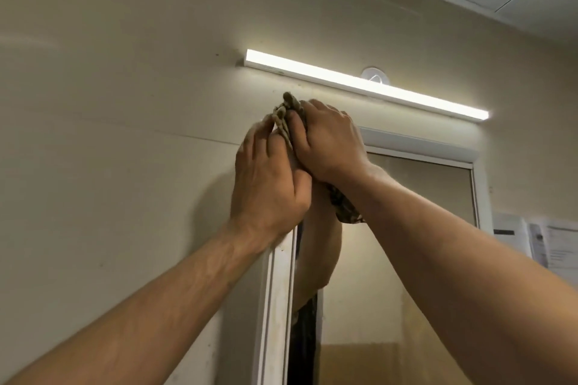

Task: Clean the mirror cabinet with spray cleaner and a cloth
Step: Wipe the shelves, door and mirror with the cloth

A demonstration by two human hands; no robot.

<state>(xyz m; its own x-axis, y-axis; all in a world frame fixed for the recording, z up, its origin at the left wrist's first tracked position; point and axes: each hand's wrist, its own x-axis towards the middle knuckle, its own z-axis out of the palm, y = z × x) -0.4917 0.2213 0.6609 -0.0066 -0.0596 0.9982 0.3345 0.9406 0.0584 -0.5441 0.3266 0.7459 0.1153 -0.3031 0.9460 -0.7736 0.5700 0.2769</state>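
Mirror cabinet (pixel 275 291) stands against the beige wall, and we are at its top left corner, where dust would gather out of ordinary reach. Our left hand (pixel 269 178) lies flat against the corner, fingers straight and close together, pressing the bunched cloth (pixel 286 109) from the side; we judge it steadies the wad. Our right hand (pixel 325 141) covers the cloth from above, fingers curled over it to bear down on the top edge, while a loose tail hangs beneath the wrist. Both arms are raised high for this. A lit strip light (pixel 366 86) runs just above the cabinet. Papers (pixel 550 244) are stuck to the wall at the right. No spray bottle shows.
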